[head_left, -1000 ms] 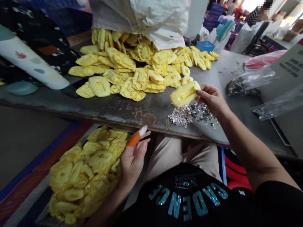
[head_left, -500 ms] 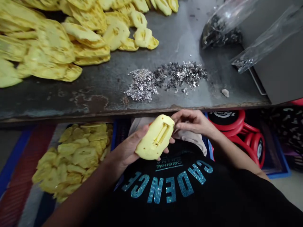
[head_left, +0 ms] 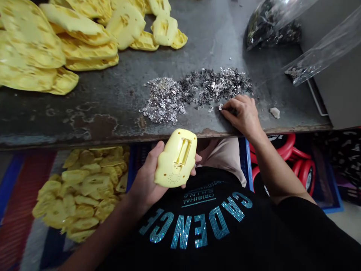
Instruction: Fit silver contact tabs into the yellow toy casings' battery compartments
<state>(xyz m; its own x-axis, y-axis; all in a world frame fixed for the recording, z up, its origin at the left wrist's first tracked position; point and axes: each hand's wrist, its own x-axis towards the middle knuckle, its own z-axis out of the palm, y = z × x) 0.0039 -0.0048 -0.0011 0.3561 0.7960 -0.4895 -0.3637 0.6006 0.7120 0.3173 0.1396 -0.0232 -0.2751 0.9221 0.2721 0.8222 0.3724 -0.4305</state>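
My left hand (head_left: 152, 171) grips a yellow plastic toy shell (head_left: 169, 171) by its edges. The shell's outer face is up, showing a slotted battery compartment, corner screw holes and a cluster of small speaker holes. On the bench, my right hand (head_left: 244, 113) has thumb and forefinger pinched at a small metal battery contact (head_left: 220, 107). Just beyond those fingers lies a pile of dark and shiny contacts (head_left: 217, 84). A brighter silver pile of small metal pieces (head_left: 163, 99) adjoins it on the left.
Yellow shells (head_left: 84, 49) heap on the bench's left; more fill a container (head_left: 84, 188) below. Clear bags of metal parts (head_left: 273, 32) stand at the back right. A whitish lump (head_left: 275, 112) lies near the bench edge (head_left: 208, 132). Red rings (head_left: 306, 175) sit in a blue crate below right.
My right hand has left the shell and reached up onto the bench, to the contacts. The left hand has shifted slightly left and turned the shell more upright.
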